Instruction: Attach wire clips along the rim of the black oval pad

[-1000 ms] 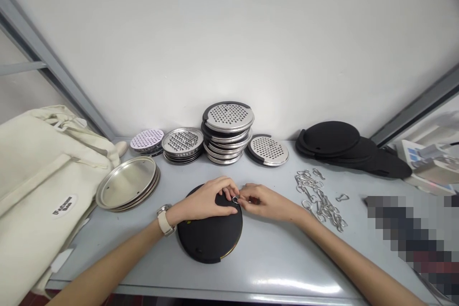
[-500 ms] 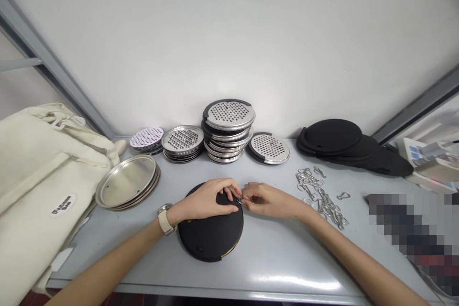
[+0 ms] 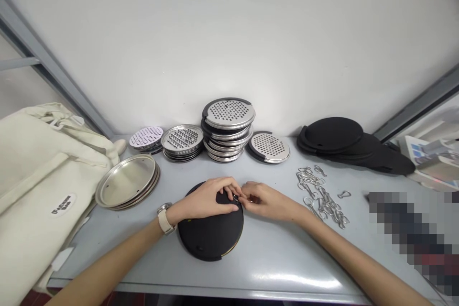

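A round black disc (image 3: 211, 234) lies flat on the grey table (image 3: 272, 258) in front of me. My left hand (image 3: 206, 199) rests on its far edge, fingers curled and pressing it down. My right hand (image 3: 263, 201) pinches a small metal ring clip (image 3: 236, 197) against the disc's upper right edge. The fingertips of both hands meet at that clip. A watch with a pale strap sits on my left wrist.
Stacks of perforated metal discs (image 3: 228, 129) stand at the back, smooth metal plates (image 3: 127, 181) at the left, black discs (image 3: 337, 141) at the back right. A pile of metal clips (image 3: 321, 196) lies right of my hands. A cream cloth bag (image 3: 39, 177) fills the left side.
Both hands stay at the disc's edge. The right hand's fingers have shifted slightly while working the clip. The disc has not moved.
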### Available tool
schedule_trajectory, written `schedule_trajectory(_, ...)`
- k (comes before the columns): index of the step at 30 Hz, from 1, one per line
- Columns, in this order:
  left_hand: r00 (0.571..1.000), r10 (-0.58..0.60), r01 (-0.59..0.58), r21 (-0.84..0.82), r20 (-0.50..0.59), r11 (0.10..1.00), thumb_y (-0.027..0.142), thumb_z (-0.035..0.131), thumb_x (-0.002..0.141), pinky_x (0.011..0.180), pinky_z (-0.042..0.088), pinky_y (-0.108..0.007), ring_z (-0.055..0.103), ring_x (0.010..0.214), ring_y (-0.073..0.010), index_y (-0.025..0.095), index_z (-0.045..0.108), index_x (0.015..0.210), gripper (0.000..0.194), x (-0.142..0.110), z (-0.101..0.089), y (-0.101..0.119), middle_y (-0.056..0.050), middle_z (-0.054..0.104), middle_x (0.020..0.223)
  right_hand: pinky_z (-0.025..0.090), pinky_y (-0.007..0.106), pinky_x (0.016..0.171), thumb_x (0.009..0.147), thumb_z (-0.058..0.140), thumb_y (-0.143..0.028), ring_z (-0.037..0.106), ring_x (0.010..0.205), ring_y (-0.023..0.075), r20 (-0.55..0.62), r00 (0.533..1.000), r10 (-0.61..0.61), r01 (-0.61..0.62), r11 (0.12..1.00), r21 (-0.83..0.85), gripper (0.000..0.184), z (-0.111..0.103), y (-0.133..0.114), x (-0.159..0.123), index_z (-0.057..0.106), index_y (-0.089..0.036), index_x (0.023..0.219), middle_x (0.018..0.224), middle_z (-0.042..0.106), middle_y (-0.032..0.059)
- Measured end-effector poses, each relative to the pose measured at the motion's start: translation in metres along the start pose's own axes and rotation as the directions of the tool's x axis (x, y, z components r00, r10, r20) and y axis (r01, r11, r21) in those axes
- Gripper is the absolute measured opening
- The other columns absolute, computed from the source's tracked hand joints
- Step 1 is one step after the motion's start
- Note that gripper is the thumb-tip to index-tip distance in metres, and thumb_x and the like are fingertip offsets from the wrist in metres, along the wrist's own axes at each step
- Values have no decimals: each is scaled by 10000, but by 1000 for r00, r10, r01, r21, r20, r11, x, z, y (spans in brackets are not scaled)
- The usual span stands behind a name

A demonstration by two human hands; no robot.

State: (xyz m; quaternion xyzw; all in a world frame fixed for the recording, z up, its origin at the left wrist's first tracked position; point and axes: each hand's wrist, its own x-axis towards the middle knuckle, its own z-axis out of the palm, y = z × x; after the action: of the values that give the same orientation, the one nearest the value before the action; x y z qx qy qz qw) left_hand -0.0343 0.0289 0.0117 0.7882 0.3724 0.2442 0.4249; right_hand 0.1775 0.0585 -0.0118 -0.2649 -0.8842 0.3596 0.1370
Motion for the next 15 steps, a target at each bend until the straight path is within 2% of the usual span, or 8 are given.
schedule_trajectory(6,1000,-4,4,-14,9,1000,135,666,766,803,461,-227,592,877,-120,197,607,1026,274,0,-1,1,7,651,982,343,221,584,876,449,-164,461,654,107,68,998,14,-15,1000,15,215,-7,-3,-1,436,-177,662,708,498,-19)
schedule_trajectory(15,1000,-1,1,-2,2,1000,131,670,762,804,462,-225,588,872,-117,198,607,1025,278,0,0,0,11,649,967,403,222,653,887,480,-198,485,711,114,145,989,24,-43,990,131,137,-15,2,-3,542,-158,771,806,519,4)
